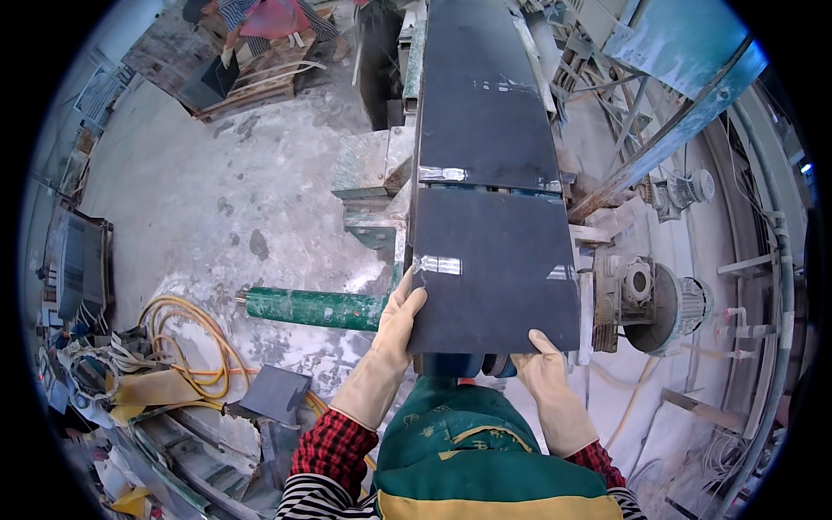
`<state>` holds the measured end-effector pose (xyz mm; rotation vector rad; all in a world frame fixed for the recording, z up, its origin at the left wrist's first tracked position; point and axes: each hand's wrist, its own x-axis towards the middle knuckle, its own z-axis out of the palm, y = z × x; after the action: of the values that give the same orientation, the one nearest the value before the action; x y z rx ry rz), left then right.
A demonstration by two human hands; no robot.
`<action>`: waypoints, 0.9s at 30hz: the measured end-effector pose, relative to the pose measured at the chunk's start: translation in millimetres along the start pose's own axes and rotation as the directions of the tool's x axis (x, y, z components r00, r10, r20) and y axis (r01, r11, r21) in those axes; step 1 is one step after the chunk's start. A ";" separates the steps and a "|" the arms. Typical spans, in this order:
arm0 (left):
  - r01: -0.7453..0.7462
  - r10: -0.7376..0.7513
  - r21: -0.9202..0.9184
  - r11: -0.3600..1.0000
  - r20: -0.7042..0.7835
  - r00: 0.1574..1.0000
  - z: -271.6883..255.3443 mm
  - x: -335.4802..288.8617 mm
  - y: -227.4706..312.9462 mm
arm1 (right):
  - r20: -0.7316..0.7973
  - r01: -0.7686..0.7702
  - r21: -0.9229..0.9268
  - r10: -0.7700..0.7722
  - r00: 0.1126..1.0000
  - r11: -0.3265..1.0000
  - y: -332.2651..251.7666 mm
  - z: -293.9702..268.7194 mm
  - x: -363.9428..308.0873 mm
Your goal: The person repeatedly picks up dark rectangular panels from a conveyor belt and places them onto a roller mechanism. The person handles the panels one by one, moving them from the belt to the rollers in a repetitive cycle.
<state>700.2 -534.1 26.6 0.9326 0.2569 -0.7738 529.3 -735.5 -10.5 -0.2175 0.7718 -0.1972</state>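
A dark grey flat slab (498, 303) lies at the near end of a long machine bed, its front edge close to my body. My gloved left hand (392, 334) grips its left edge near the front corner, thumb over the top and fingers hidden beneath. At the front edge, towards the right corner, my gloved right hand (548, 381) holds the slab the same way, thumb on top. Just beyond it, across a narrow gap, lies a second dark slab (485, 113). Shiny light patches show on both slabs.
A green roller (312, 309) juts out left of the bed; an electric motor (685, 303) stands on its right. Yellow hose (186, 334) coils on the floor at left, near a loose dark tile (276, 392). Far left, another person (260, 22) handles slabs beside a wooden pallet (260, 91).
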 end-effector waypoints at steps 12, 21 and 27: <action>-0.191 0.177 0.338 0.921 0.070 0.982 -13.9 39.6 -2.4 | -0.093 -0.111 -0.114 0.101 0.991 0.987 -14.3 23.8 18.2; -0.089 0.230 0.845 0.527 -0.040 0.972 -60.8 -36.9 58.4 | -0.202 -0.533 -0.662 0.559 0.804 0.527 -74.1 -0.7 8.4; 0.009 0.237 0.629 0.777 -0.307 0.922 -174.9 -150.6 -27.1 | 0.357 0.311 -0.868 0.051 0.933 0.387 -36.1 22.1 6.2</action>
<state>595.9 -330.8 -16.1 1.7239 0.2731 -0.5590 545.8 -769.0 10.3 -1.3880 0.4362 0.1569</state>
